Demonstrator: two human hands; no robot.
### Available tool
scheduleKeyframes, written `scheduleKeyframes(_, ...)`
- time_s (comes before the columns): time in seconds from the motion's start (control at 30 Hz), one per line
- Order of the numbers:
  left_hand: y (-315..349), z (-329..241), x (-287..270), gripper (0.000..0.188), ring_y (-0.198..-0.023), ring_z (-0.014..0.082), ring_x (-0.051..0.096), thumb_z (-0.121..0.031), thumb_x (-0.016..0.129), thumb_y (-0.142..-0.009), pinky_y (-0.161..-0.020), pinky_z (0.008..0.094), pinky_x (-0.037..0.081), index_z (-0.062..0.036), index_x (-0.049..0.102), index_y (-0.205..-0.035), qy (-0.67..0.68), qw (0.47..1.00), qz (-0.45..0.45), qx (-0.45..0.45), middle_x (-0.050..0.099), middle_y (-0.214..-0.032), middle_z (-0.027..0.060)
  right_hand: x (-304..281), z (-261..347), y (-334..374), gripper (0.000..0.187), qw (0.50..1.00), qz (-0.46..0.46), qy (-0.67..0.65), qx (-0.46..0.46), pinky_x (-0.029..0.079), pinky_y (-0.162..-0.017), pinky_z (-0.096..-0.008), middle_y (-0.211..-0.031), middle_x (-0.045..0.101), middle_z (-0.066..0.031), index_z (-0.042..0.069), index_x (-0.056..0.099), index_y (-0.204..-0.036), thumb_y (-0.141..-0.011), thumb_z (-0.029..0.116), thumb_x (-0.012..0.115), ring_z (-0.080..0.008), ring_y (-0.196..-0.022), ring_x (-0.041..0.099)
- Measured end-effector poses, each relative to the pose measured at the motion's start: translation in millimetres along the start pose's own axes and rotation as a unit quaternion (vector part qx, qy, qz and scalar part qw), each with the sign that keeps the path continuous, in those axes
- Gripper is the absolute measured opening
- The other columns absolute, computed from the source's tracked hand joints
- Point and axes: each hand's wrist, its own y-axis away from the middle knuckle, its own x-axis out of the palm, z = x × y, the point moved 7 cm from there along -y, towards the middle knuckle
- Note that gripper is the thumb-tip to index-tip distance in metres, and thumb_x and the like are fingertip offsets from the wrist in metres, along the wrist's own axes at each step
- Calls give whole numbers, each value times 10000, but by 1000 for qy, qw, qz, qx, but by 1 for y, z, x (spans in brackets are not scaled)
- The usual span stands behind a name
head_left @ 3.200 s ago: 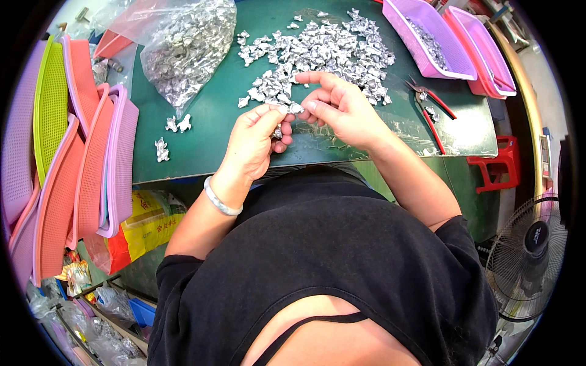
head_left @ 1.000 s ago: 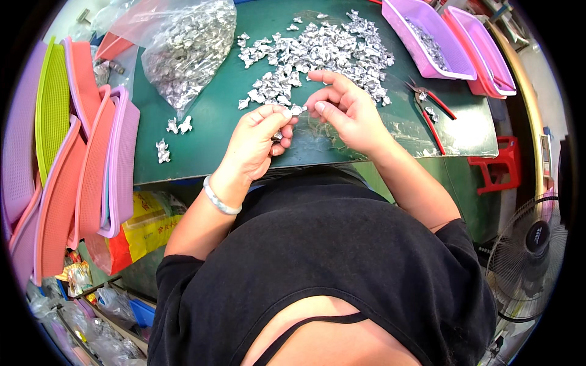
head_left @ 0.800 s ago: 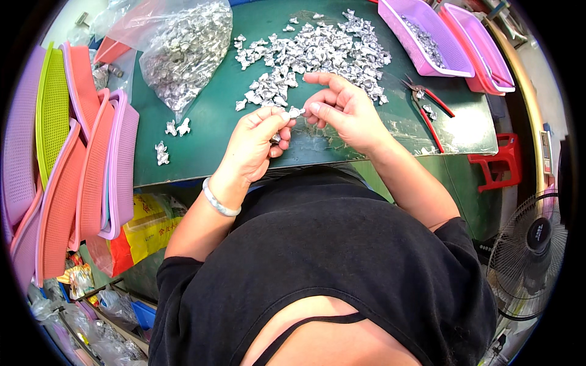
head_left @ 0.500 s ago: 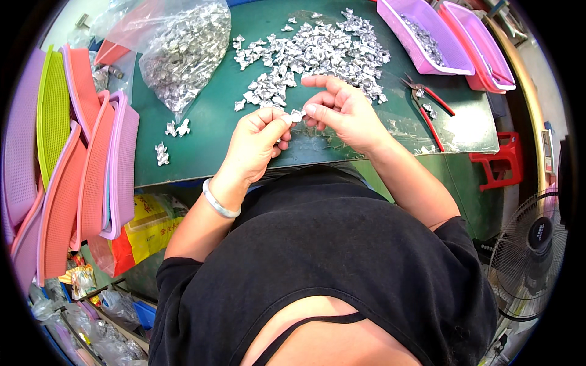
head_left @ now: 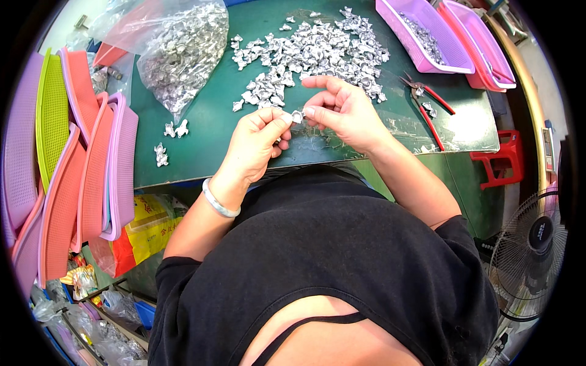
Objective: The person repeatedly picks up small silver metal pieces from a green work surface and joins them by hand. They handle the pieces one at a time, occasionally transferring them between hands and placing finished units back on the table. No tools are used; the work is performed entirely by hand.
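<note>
A small silvery metal casting (head_left: 297, 116) is pinched between my two hands, above the near edge of the green table. My left hand (head_left: 261, 134) grips it by thumb and forefinger, its other fingers curled under; a bit of metal shows below them. From the other side, my right hand (head_left: 342, 113) holds the casting between thumb and a curled finger, with the forefinger raised and bent. Just beyond my hands spreads a loose pile of similar castings (head_left: 329, 55). Three more castings (head_left: 161, 155) lie apart on the left side of the table.
A clear plastic bag (head_left: 186, 55) full of castings lies at the far left. Red-handled cutting pliers (head_left: 432, 110) rest at the right, near purple baskets (head_left: 427, 36). Stacked baskets (head_left: 67, 183) crowd the left side. A red stool (head_left: 503, 161) and a fan (head_left: 530, 256) stand at right.
Both hands keep nearly the same place and grip. The casting between them seems slightly turned, with more of its face showing.
</note>
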Motion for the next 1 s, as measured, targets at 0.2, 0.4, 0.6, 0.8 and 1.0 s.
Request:
scheduleKeyframes(0.2, -1, 3, 0, 91, -517, 49, 459, -153, 552, -856, -411, 136, 309, -68, 566, -824, 22, 1000, 1, -16, 529, -652, -11, 1, 4, 1, 410, 999, -12, 26, -39, 435, -648, -207, -780, 589, -26, -25, 430, -1167, -785, 10, 575, -69, -709, 538)
scheduleKeyframes(0.4, -1, 3, 1, 103, -547, 55, 464, -127, 540, -858, -418, 139, 324, -41, 575, -903, 68, 997, 15, -33, 550, -702, 11, 3, 9, 4, 439, 994, -20, 64, -82, 435, -709, -205, -809, 578, -25, -7, 415, -1198, -786, -30, 563, -70, -764, 543)
scheduleKeyframes(0.6, 1, 3, 2, 203, -578, 71, 481, -77, 530, -854, -432, 143, 351, -5, 570, -1040, 108, 994, 22, -25, 597, -811, 63, 2, 9, 6, 468, 991, -31, 68, -109, 433, -741, -218, -852, 572, -42, -4, 387, -1224, -789, -39, 554, -86, -800, 545)
scheduleKeyframes(0.8, 1, 3, 1, 222, -585, 73, 488, -62, 528, -852, -439, 143, 361, -11, 568, -1064, 121, 992, 21, -12, 607, -846, 79, 2, 11, 7, 477, 987, -37, 72, -138, 434, -758, -227, -865, 570, -51, -7, 379, -1233, -790, -50, 549, -94, -814, 547)
scheduleKeyframes(1.0, 1, 2, 2, 221, -587, 68, 490, -57, 540, -844, -439, 142, 361, -14, 568, -1058, 123, 992, 31, -6, 606, -843, 77, 3, 11, 8, 480, 984, -37, 85, -153, 434, -766, -230, -871, 571, -54, -9, 379, -1234, -787, -58, 548, -95, -818, 549)
